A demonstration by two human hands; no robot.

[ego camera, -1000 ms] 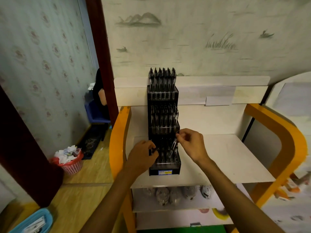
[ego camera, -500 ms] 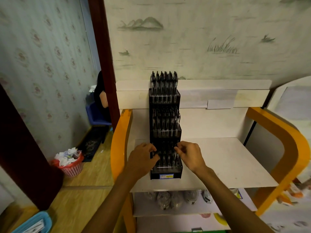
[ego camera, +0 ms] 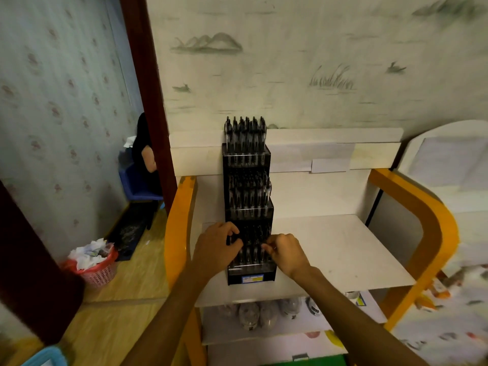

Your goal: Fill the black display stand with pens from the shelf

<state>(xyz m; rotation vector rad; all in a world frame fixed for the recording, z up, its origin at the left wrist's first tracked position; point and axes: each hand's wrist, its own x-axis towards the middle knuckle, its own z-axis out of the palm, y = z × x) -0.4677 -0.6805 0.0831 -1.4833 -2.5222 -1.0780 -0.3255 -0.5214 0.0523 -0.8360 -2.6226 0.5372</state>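
The black display stand (ego camera: 248, 207) rises in three tiers on the white shelf (ego camera: 343, 254), and dark pens (ego camera: 245, 136) fill all three. My left hand (ego camera: 215, 250) is at the left side of the bottom tier, fingers curled over the stand's edge. My right hand (ego camera: 286, 253) is at the tier's right side, thumb and fingertips pinching the top of a pen (ego camera: 264, 247) that stands in the bottom row. Both hands hide part of that row.
An orange frame (ego camera: 422, 220) curves around both sides of the shelf. A lower shelf (ego camera: 264, 336) holds wrapped round items. On the floor to the left stands a red waste basket (ego camera: 97, 270). A seated person (ego camera: 145, 154) shows through the doorway.
My right hand came down from the middle tier's lower edge to the bottom row of pens. My left hand stayed at the stand's left side.
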